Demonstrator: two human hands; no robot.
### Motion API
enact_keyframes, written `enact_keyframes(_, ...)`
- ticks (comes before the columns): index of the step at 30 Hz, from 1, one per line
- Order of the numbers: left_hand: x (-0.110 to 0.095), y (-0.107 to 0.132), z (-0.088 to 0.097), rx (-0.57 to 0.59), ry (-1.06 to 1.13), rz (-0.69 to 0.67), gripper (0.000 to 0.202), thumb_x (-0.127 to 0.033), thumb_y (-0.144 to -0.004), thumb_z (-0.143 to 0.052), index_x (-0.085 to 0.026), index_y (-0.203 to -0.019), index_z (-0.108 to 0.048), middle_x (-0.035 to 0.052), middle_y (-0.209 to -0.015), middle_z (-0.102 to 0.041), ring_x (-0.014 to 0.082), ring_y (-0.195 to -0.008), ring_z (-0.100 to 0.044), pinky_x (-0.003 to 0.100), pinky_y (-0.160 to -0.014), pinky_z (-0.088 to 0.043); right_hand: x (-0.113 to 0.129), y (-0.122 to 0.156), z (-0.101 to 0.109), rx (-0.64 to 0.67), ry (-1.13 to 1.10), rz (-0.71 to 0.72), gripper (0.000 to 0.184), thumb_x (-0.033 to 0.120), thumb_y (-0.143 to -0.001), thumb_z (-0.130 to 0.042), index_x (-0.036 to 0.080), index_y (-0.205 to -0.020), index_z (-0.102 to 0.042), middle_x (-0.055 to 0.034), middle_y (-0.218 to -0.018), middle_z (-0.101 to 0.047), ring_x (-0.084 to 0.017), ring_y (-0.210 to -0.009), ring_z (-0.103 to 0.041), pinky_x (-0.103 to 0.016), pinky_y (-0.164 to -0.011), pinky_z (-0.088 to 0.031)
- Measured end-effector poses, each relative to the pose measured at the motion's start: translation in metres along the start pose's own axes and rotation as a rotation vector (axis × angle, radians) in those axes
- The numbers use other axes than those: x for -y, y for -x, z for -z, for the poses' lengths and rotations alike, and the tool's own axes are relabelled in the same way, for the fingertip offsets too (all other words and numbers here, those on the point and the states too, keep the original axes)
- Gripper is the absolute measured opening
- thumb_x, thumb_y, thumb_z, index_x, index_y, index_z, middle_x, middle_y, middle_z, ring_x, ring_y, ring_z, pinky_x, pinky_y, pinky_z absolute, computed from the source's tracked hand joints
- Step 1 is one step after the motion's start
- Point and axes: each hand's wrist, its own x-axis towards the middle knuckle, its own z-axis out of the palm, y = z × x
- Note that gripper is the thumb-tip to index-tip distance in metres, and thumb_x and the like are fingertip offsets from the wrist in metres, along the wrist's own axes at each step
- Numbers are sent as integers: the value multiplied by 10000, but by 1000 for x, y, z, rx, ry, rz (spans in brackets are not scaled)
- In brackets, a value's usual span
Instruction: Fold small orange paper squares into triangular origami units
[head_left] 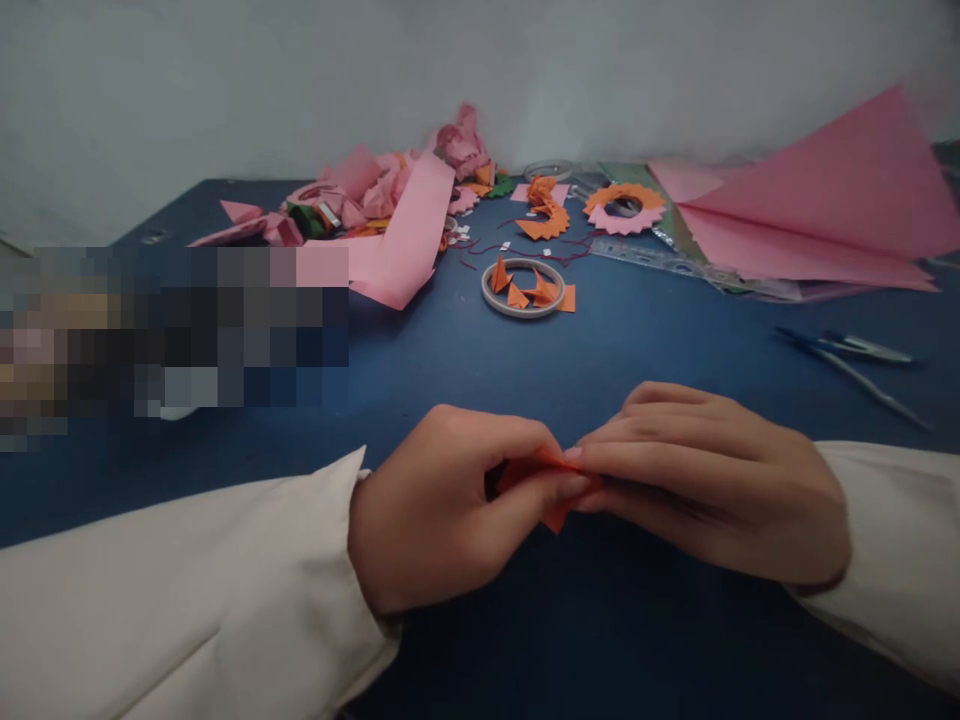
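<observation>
A small piece of orange paper (556,517) is held between my two hands above the blue table. My left hand (457,500) pinches it between thumb and forefinger. From the other side, my right hand (712,480) grips its right end with the fingertips pressed together. Much of the paper is hidden behind the fingers. Beyond the hands lies a pale ring (523,316), like a bangle, with several folded orange paper pieces (517,297) inside it. An orange paper square (569,299) sticks out at the ring's right side.
Crumpled pink paper (375,190) and a pink strip (416,225) are heaped at the back left. Folded-paper rings (624,208) lie at the back. Large pink sheets (832,200) and a clear ruler (675,265) are at the back right, pens (870,348) nearer. A blurred patch covers the left.
</observation>
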Motion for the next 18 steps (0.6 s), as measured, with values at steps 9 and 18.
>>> enact_keyframes(9,-2,-2,3,32,193,44,166,-135,-827,-522,-147,-715,-644,-41,-629,-655,49,-571,-578,105,-550,-433,0,2,1,-6,5,0,136,161,-864,-564,115,-990,-590,-44,-863,-706,-91,-728,-633,-249,-695,-482)
enact_keyframes(18,-1,-1,2,31,250,126,105,-152,-800,-538,-149,-771,-639,-19,-662,-673,83,-592,-599,138,-542,-448,-2,-1,1,42,-8,28,206,172,-852,-590,73,-1033,-576,-74,-918,-701,-93,-790,-643,-246,-685,-489)
